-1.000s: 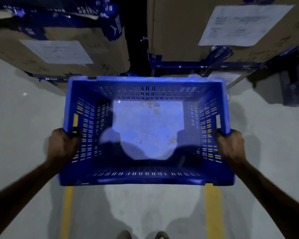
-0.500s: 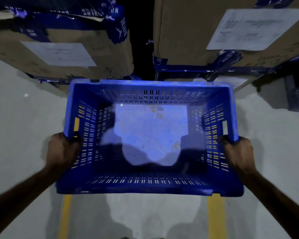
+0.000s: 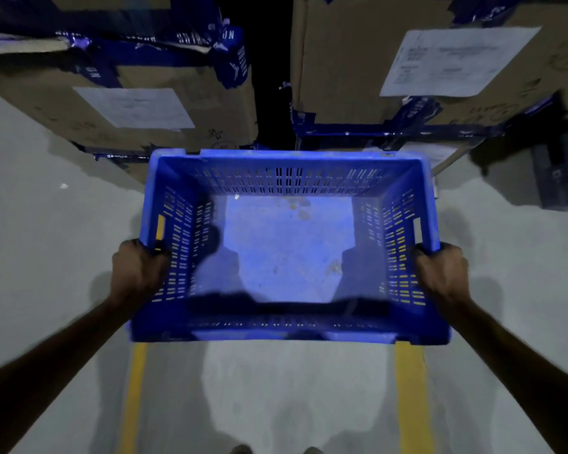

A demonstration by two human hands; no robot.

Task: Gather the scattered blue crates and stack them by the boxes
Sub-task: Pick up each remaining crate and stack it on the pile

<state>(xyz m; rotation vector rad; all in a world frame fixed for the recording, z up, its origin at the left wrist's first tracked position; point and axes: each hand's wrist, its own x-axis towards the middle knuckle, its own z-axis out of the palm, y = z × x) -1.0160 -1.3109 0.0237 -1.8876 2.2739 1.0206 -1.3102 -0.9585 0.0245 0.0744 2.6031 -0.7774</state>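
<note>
I carry an empty blue slotted crate [image 3: 286, 165] level in front of me, above the grey floor. My left hand [image 3: 135, 273] grips its left rim at the handle slot, and my right hand [image 3: 440, 273] grips the right rim the same way. The crate's far edge is close to two stacks of cardboard boxes: one on the left [image 3: 164, 106] and one on the right [image 3: 341, 60], both with blue tape and white paper labels. No other crate is in view.
A dark gap [image 3: 271, 77] separates the two box stacks. Two yellow floor lines [image 3: 410, 398] run toward me under the crate. A dark object [image 3: 558, 178] stands at the right by the boxes. My shoe tips [image 3: 273, 449] show at the bottom edge.
The boxes have come closer and loom larger, and the crate sits slightly lower in view. Both hands keep the same grip on the rims.
</note>
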